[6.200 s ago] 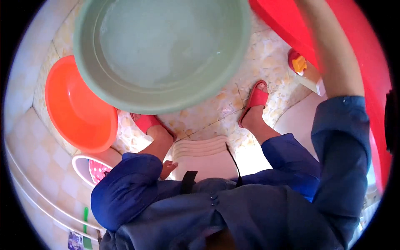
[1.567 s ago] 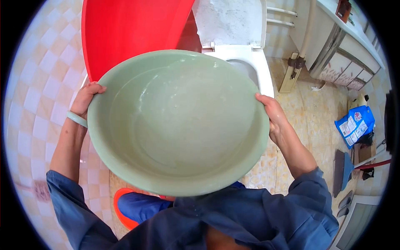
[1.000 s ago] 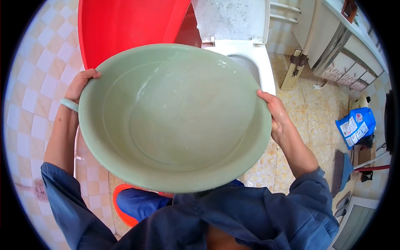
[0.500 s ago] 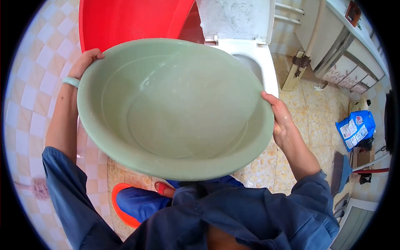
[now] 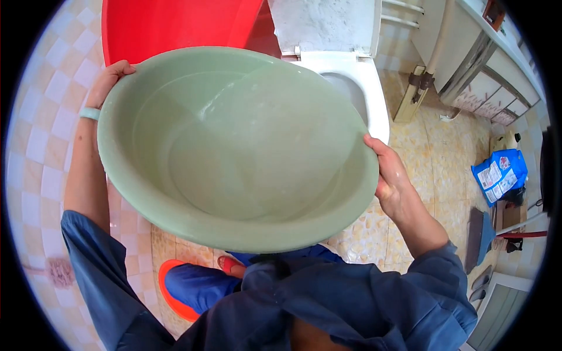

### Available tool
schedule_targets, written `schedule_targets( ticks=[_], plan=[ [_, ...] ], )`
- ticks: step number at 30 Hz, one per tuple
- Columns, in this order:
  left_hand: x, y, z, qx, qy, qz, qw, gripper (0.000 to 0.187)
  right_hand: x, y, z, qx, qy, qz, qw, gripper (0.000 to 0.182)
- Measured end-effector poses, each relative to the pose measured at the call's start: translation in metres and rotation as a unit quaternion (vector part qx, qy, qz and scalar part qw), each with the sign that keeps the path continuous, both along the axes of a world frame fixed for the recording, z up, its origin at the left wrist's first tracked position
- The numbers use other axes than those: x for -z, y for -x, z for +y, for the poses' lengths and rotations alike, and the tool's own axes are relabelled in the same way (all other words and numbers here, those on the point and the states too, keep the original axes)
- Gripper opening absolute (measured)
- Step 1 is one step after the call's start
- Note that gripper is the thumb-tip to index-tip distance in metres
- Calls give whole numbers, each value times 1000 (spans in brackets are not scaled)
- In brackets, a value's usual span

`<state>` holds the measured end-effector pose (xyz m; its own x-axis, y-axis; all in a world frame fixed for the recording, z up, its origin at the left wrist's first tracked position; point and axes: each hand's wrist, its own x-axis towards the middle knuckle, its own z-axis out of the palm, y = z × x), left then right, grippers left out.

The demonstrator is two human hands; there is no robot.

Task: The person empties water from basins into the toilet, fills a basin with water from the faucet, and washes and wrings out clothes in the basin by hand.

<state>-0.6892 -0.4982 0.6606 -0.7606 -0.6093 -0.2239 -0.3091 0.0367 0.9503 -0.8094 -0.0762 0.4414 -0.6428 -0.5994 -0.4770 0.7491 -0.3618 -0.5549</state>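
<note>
A large pale green plastic basin (image 5: 234,231) is held up in front of my body, its inside facing me. Cloudy water seems to lie in it. My left hand (image 5: 111,79) is closed round the rim at the upper left, with a pale bangle on that wrist. At the right side my right hand (image 5: 389,169) grips the rim, thumb on top and fingers beneath, mostly hidden. Just beyond the basin's right part stands a white toilet (image 5: 374,105) with its lid up; the basin covers part of the bowl.
A big red tub (image 5: 175,26) stands behind the basin at upper left. To the right are a pipe (image 5: 436,55), a cabinet (image 5: 486,76), a blue bag (image 5: 500,175) and a broom (image 5: 483,237). My feet in red slippers (image 5: 172,289) stand on the tiled floor (image 5: 418,187).
The basin has shifted slightly left and up in view, with both hands still on its rim. It looks a little more tilted, its right side lower.
</note>
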Motion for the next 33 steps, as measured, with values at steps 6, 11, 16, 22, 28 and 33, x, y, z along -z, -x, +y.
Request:
schedule_targets(
  ticks=[6,11,16,22,28,33],
  plan=[
    [-7,4,0,55,-45,14,997,30,3,-8,-1,15,17,-28,999,44],
    [-10,8,28,-14,-33,76,996,36,4,-20,-2,31,27,-33,999,45],
    [-16,2,17,76,23,64,995,47,6,-28,-4,39,45,-40,997,46],
    [-18,-9,51,93,93,80,988,53,7,-35,-4,58,59,-44,996,47],
    [-24,-14,75,75,115,108,985,49,5,-42,1,59,69,-57,994,45],
    [-22,-5,77,13,94,108,990,52,16,-49,0,42,87,-78,992,44]
  ],
)
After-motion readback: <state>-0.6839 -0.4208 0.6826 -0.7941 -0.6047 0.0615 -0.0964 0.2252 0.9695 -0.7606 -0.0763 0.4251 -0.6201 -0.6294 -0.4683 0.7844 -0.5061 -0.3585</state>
